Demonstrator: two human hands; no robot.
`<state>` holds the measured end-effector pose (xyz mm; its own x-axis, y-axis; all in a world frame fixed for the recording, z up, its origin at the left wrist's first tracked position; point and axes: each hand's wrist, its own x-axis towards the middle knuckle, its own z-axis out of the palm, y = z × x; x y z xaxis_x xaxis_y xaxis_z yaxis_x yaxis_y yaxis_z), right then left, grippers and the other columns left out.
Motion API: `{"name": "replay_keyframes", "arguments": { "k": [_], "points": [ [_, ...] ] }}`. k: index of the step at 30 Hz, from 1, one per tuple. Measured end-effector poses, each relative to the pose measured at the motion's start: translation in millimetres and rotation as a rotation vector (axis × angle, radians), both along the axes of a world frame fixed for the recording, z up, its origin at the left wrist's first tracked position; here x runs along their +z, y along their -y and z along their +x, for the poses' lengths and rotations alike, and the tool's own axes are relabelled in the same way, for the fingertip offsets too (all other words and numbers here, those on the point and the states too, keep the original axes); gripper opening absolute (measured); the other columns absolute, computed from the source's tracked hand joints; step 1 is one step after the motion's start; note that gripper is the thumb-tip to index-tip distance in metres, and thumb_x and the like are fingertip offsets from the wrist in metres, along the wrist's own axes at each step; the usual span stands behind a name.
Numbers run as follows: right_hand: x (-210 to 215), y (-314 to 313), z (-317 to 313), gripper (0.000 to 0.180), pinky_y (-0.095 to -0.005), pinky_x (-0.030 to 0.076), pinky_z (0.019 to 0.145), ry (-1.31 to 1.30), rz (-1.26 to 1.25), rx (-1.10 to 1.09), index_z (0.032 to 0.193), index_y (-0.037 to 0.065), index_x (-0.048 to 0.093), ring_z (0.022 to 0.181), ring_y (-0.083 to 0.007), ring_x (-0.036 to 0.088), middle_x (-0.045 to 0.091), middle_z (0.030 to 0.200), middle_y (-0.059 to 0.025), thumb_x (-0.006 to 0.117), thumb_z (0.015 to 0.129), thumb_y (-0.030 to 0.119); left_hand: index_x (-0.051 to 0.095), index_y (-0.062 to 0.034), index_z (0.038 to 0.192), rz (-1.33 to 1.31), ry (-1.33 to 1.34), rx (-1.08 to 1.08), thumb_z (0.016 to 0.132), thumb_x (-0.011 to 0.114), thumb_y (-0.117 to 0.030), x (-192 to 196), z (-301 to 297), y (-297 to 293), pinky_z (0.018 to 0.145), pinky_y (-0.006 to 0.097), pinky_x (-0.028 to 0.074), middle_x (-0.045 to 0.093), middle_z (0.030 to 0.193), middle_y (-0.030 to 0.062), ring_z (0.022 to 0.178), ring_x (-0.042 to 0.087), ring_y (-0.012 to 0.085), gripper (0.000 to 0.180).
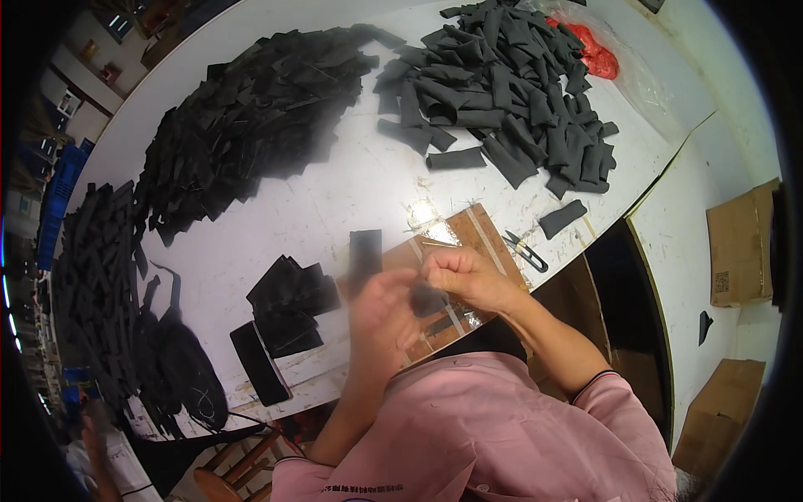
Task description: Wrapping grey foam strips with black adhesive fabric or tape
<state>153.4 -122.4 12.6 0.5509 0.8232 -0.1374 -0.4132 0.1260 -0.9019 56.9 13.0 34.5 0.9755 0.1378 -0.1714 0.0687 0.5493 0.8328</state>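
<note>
My left hand is smeared by motion over the left part of a brown board with pale tape strips. A dark fabric strip shows just beyond its fingers; whether they hold it is unclear. Close beside it, my right hand is closed in a pinch above the board. Its fingertips hide what they grip. A thin pale rod shows at the top of that fist. Below the fingers, between both hands, is a blurred dark patch. Small black thread snips lie right of the board.
Loose black fabric pieces form a large heap at the back left; rolled dark fabric tubes are piled at the back right. Nearer are a small fabric stack, a phone and one separate tube. Cardboard boxes stand right.
</note>
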Motion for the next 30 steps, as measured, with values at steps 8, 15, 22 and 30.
{"name": "replay_keyframes", "arguments": {
  "k": [8, 15, 22, 30],
  "points": [
    [17.5, 0.2, -6.5, 0.02, -0.0214, 0.039, 0.06, 0.445, -0.243, -0.28, 0.079, 0.002, 0.054, 0.066, -0.0109, 0.048, 0.049, 0.068, -0.0009, 0.055, 0.082, 0.023, 0.05, 0.004, 0.101, 0.955, 0.458, 0.186, 0.08, 0.047, 0.002, 24.3, 16.4, -4.3, 0.083, 0.028, 0.039, 0.058, 0.092, 0.0115, 0.091, 0.051, 0.019, 0.021],
    [74.2, 0.4, -20.8, 0.025, -0.0325, 0.043, 0.054, 1.689, -0.649, -0.125, 0.071, 0.002, 0.051, 0.072, -0.024, 0.054, 0.053, 0.077, -0.0089, 0.062, 0.068, 0.024, 0.051, 0.0025, 0.086, 0.212, 0.32, 0.448, 0.082, 0.047, 0.003, 29.4, 3.3, 6.8, 0.083, 0.032, 0.04, 0.056, 0.092, 0.017, 0.087, 0.053, 0.0199, 0.006],
    [18.2, 7.1, -20.3, 0.017, -0.0362, 0.043, 0.052, 1.301, -0.468, -0.245, 0.07, 0.003, 0.052, 0.061, -0.0288, 0.053, 0.053, 0.068, -0.0112, 0.06, 0.074, 0.017, 0.054, 0.003, 0.086, 0.162, 0.189, -0.029, 0.075, 0.055, 0.003, 8.8, 18.4, 2.0, 0.08, 0.03, 0.041, 0.057, 0.095, 0.0138, 0.09, 0.053, 0.0194, 0.011],
    [-8.6, 7.2, -31.2, 0.013, -0.0394, 0.043, 0.058, 1.041, -0.418, -0.264, 0.077, 0.004, 0.056, 0.065, -0.0345, 0.053, 0.055, 0.073, -0.0163, 0.051, 0.078, 0.016, 0.056, 0.0026, 0.073, 0.936, 0.135, -0.15, 0.066, 0.062, 0.004, 26.2, 25.6, 7.3, 0.069, 0.024, 0.041, 0.058, 0.087, 0.0078, 0.078, 0.053, 0.0146, 0.009]
  ]
}}
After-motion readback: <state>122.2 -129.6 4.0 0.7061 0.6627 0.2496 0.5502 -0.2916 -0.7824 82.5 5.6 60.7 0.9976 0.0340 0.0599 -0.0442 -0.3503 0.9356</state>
